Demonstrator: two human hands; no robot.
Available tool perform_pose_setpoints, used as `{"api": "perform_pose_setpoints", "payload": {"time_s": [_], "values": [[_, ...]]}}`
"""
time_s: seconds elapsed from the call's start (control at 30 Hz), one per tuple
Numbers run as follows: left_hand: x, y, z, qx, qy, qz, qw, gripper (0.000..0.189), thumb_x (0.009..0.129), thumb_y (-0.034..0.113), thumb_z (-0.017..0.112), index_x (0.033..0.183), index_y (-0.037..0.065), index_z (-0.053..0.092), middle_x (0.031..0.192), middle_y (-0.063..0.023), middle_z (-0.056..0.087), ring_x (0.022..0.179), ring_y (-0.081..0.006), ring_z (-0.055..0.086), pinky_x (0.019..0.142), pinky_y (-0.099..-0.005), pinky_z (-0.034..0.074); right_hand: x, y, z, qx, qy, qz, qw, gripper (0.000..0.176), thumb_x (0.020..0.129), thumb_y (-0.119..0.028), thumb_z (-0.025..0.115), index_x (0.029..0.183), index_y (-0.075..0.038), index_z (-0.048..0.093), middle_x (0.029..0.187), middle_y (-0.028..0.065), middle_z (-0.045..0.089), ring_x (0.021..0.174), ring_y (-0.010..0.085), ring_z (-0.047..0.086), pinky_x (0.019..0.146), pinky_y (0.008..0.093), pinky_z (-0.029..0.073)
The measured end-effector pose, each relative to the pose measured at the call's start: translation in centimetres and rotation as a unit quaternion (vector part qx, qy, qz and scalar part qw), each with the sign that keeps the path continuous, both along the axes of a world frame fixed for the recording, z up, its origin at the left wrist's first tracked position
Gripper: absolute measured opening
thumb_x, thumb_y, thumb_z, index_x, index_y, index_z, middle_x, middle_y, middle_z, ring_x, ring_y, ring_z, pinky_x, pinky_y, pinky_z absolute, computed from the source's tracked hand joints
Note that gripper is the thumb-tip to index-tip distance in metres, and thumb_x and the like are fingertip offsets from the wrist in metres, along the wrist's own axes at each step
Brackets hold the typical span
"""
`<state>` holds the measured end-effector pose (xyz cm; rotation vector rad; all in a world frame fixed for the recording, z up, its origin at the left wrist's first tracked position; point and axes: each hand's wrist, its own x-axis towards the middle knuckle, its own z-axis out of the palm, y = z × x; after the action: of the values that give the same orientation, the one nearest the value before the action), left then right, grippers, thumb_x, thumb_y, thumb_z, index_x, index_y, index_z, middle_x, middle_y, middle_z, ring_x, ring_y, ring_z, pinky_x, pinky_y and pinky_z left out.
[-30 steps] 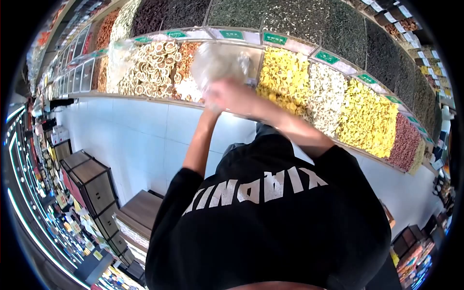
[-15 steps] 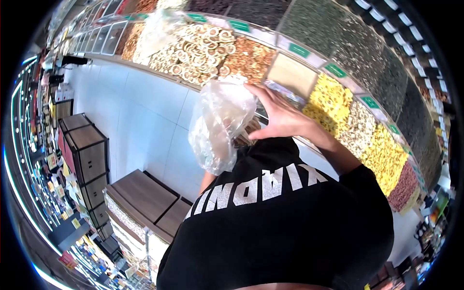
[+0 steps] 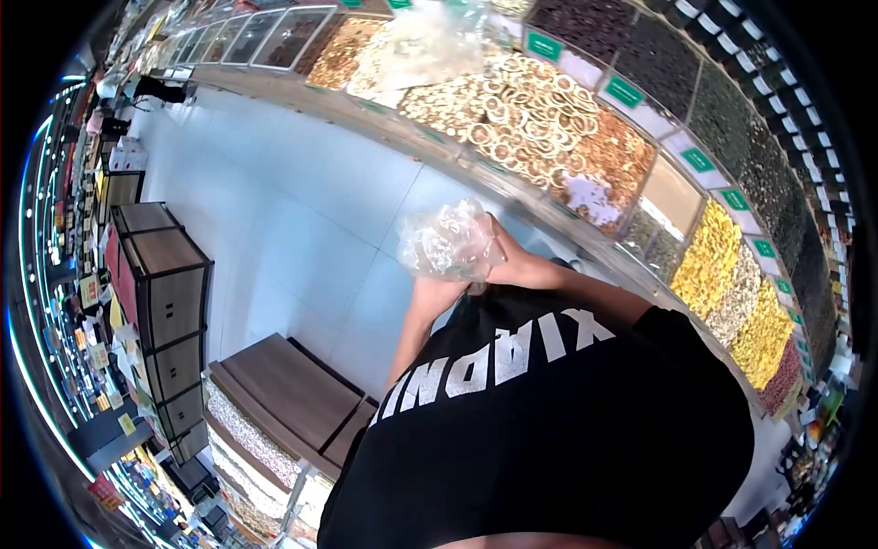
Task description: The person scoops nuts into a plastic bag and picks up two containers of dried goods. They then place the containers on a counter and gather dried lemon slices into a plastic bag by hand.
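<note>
Beside bins (image 3: 320, 99) with illegible green labels (image 3: 545, 46), the right hand (image 3: 518, 260) curls round a plastic bag (image 3: 448, 240) above the floor (image 3: 302, 192), the left hand's (image 3: 437, 296) grip hidden; a black shirt (image 3: 549, 448) reads "XIA…"

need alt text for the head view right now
A person's right hand holds a crumpled clear bag, the left hand partly hidden by it. Beyond are a bluish tiled floor and heaps of pale rings and yellow pieces.

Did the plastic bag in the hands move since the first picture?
Yes, back toward the black shirt: the plastic bag was over the food counter, and now shows against the floor.
</note>
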<state>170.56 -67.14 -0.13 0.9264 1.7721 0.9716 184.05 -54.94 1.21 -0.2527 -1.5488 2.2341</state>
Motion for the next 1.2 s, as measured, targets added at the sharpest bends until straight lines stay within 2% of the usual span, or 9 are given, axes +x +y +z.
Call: {"api": "perform_pose_setpoints", "payload": {"time_s": [0.23,0.3,0.47,0.57,0.77,0.8,0.93,1.03,1.2], "values": [[-10.4,-0.3,2.6,0.243,-0.003,0.085,0.966,0.092,0.079,0.029,0.082,0.151,0.002,0.033,0.144,-0.0224,0.052,0.138,-0.0335,0.043,0.113,-0.0448,0.037,-12.2,-0.2,1.0,0.301,0.119,-0.034,0.946,0.050,0.082,-0.023,0.071,0.123,0.002,0.058,0.116,0.0166,0.064,0.105,0.0272,0.059,0.095,0.0420,0.045],[-13.3,0.6,1.4,0.202,-0.237,0.104,0.944,0.084,0.083,0.030,0.077,0.150,0.002,0.035,0.145,-0.0210,0.052,0.138,-0.0344,0.042,0.113,-0.0454,0.036,-15.3,0.4,1.3,0.358,0.090,-0.005,0.929,0.053,0.080,-0.030,0.071,0.119,0.004,0.060,0.115,0.0208,0.064,0.109,0.0335,0.058,0.099,0.0453,0.042],[-18.6,0.2,-1.3,0.117,-0.142,0.026,0.983,0.068,0.085,0.027,0.073,0.140,0.002,0.044,0.140,-0.0206,0.056,0.130,-0.0347,0.049,0.107,-0.0455,0.040,-21.8,3.8,4.9,0.364,-0.175,0.189,0.895,0.052,0.073,-0.039,0.079,0.110,-0.004,0.068,0.109,0.0188,0.067,0.109,0.0358,0.059,0.098,0.0450,0.044],[-23.0,1.7,-3.4,0.115,-0.042,-0.007,0.992,0.058,0.086,0.025,0.070,0.135,0.001,0.050,0.137,-0.0204,0.058,0.125,-0.0348,0.053,0.104,-0.0456,0.042,-26.0,6.6,4.1,0.426,-0.162,0.219,0.863,0.051,0.071,-0.036,0.082,0.108,-0.003,0.068,0.106,0.0172,0.069,0.113,0.0336,0.059,0.098,0.0438,0.046],[-34.3,8.8,-5.0,0.165,0.236,-0.067,0.955,0.041,0.087,0.022,0.065,0.123,0.001,0.061,0.131,-0.0201,0.062,0.114,-0.0351,0.061,0.096,-0.0457,0.046,-36.4,13.2,4.7,0.032,-0.115,0.058,0.991,0.045,0.078,-0.016,0.080,0.116,-0.002,0.062,0.106,0.0111,0.068,0.104,0.0225,0.063,0.091,0.0356,0.050],[-34.9,10.8,-0.8,0.058,0.102,0.038,0.992,0.023,0.087,0.016,0.065,0.100,-0.001,0.069,0.100,-0.0178,0.072,0.089,-0.0255,0.069,0.078,-0.0408,0.053,-39.5,14.0,0.8,0.214,-0.001,-0.061,0.975,0.043,0.083,-0.011,0.075,0.121,-0.001,0.058,0.110,0.0080,0.066,0.098,0.0150,0.064,0.084,0.0318,0.052],[-40.6,14.9,3.7,0.100,0.076,0.203,0.971,0.022,0.090,0.015,0.072,0.084,-0.005,0.069,0.066,-0.0052,0.068,0.060,-0.0085,0.058,0.056,-0.0306,0.049,-50.2,18.5,-0.7,0.068,-0.074,-0.033,0.994,0.026,0.084,-0.010,0.073,0.106,0.000,0.065,0.099,0.0051,0.069,0.085,0.0094,0.064,0.074,0.0284,0.052],[-46.0,16.0,4.7,0.075,0.007,0.276,0.958,0.029,0.093,0.021,0.074,0.083,-0.006,0.070,0.069,-0.0027,0.068,0.061,-0.0070,0.057,0.055,-0.0288,0.048,-55.1,21.3,-2.3,0.023,-0.226,0.043,0.973,0.022,0.080,-0.013,0.071,0.098,0.000,0.068,0.089,0.0071,0.069,0.082,0.0115,0.062,0.074,0.0313,0.052],[-55.9,15.3,1.7,0.029,0.012,0.313,0.949,0.027,0.094,0.021,0.073,0.087,-0.006,0.072,0.080,-0.0038,0.070,0.072,-0.0087,0.059,0.065,-0.0276,0.050,-62.8,19.0,-8.6,0.027,-0.227,-0.001,0.974,0.032,0.077,-0.010,0.069,0.106,0.003,0.065,0.101,0.0115,0.068,0.096,0.0191,0.064,0.084,0.0337,0.052]]}}
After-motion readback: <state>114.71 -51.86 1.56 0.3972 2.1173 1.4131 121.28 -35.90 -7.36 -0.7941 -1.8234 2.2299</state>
